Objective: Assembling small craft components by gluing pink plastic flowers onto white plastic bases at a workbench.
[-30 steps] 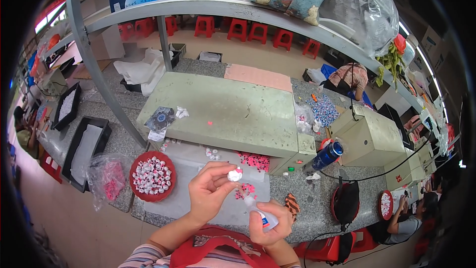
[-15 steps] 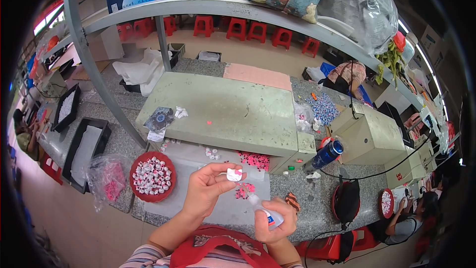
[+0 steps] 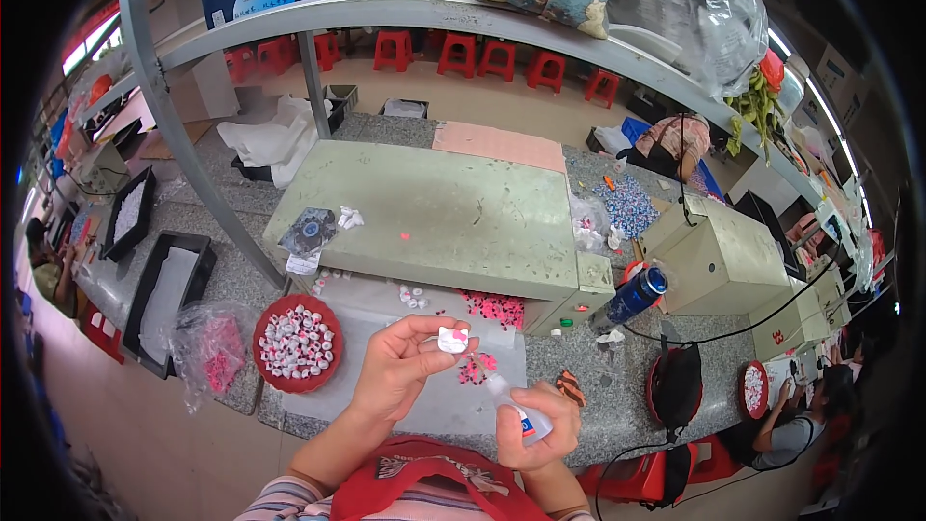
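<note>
Between the thumb and fingers of my left hand [image 3: 391,376] is a small white cat-head piece [image 3: 452,340] with a pink patch on its right side. My right hand [image 3: 536,430] is wrapped round a small white squeeze bottle [image 3: 511,400], whose narrow nozzle tilts up and left, just below the piece and apart from it. Beyond the bottle's tip, small pink pieces [image 3: 473,370] lie loose on the white paper [image 3: 367,328]. A red scalloped bowl [image 3: 258,367] full of white pieces with pink parts stands left of my left hand.
A long pale green machine housing [image 3: 434,212] runs across the bench ahead, with more pink pieces [image 3: 497,309] at its front opening. A blue bottle [image 3: 627,299] stands to its right. A clear bag [image 3: 207,347] and a black tray [image 3: 174,294] lie left. A metal shelf [image 3: 405,12] spans above.
The whole view has shifted very slightly. Both hands keep nearly the same pose, with the cat-head piece and the squeeze bottle still in them.
</note>
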A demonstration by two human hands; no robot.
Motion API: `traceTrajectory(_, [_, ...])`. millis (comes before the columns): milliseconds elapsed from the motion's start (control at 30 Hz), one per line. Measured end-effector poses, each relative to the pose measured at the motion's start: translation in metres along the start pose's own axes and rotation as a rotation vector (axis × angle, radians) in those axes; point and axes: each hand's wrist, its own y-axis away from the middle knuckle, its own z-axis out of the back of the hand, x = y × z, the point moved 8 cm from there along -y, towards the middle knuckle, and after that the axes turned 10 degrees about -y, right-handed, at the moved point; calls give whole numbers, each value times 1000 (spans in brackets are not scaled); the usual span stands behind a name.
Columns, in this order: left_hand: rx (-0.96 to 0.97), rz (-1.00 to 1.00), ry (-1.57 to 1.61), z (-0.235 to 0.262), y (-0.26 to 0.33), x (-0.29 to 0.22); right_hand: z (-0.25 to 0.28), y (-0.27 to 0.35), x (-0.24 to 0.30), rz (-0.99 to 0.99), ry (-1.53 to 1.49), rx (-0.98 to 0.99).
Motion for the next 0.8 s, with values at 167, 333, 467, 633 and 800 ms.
traceTrajectory(167, [-21,-26,-43,0,-1,-5,0,2,2,16,16,3])
traceTrajectory(333, [-23,-30,-42,2,-1,-3,-3,1,3,-15,-39,5])
traceTrajectory(467, [7,-38,-22,0,1,-1,-3,2,1,-18,-63,-12])
traceTrajectory(633, [-20,-15,-60,3,1,-1,-4,3,-3,-55,-49,-13])
traceTrajectory(800, [-31,-7,-59,2,-4,0,3,10,-14,-153,-26,-45])
